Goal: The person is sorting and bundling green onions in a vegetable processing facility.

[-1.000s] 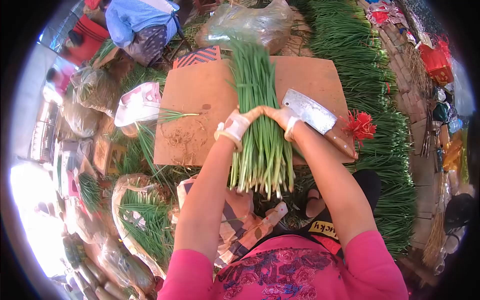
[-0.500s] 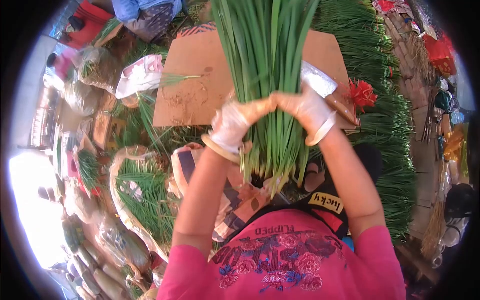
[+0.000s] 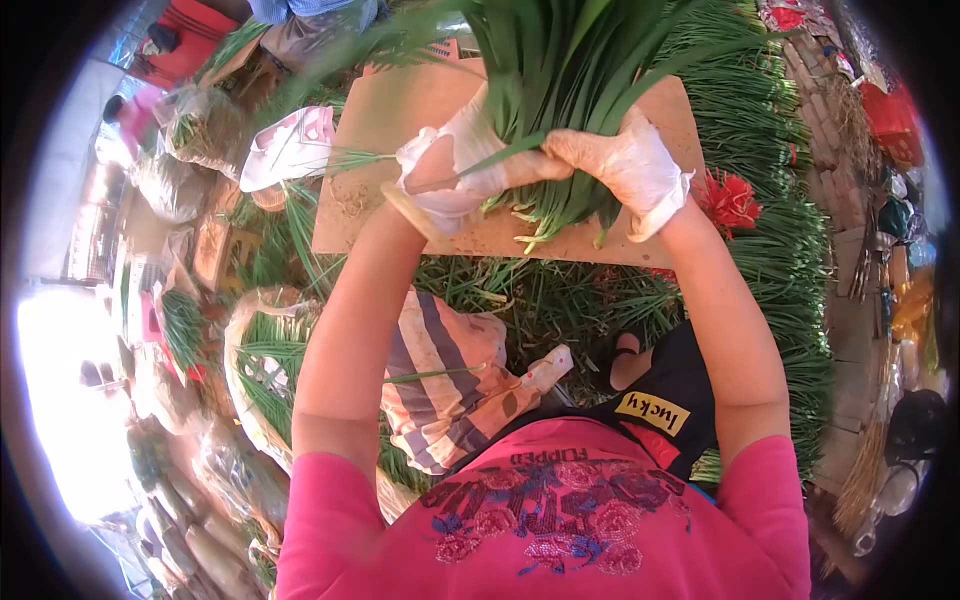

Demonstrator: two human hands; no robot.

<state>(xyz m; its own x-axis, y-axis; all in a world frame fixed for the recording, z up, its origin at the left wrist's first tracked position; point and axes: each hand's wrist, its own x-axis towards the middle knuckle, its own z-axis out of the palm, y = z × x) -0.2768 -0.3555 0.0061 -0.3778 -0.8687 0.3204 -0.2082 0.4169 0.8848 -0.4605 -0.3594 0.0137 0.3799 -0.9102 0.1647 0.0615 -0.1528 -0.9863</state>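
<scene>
Between my two hands is a thick bunch of garlic chives, its long flat leaves fanning away from me and its cut ends pointing back at me. My left hand, in a thin whitish glove, wraps the bunch from the left. My right hand, gloved too, is closed round the other side, the thumbs almost meeting in front. Both hold it over a brown board. A few loose leaves stick out to the left. Red ties lie by the board's right edge.
Rows of chives stretch along the right side. To the left are a pink-and-white cap and an open bag of greens. A striped cloth lies across my lap. Another person sits at the far left.
Both hands have moved the bunch away from me, and its lower ends now sit at the board instead of near my lap. The knife at the board's right is hidden now.
</scene>
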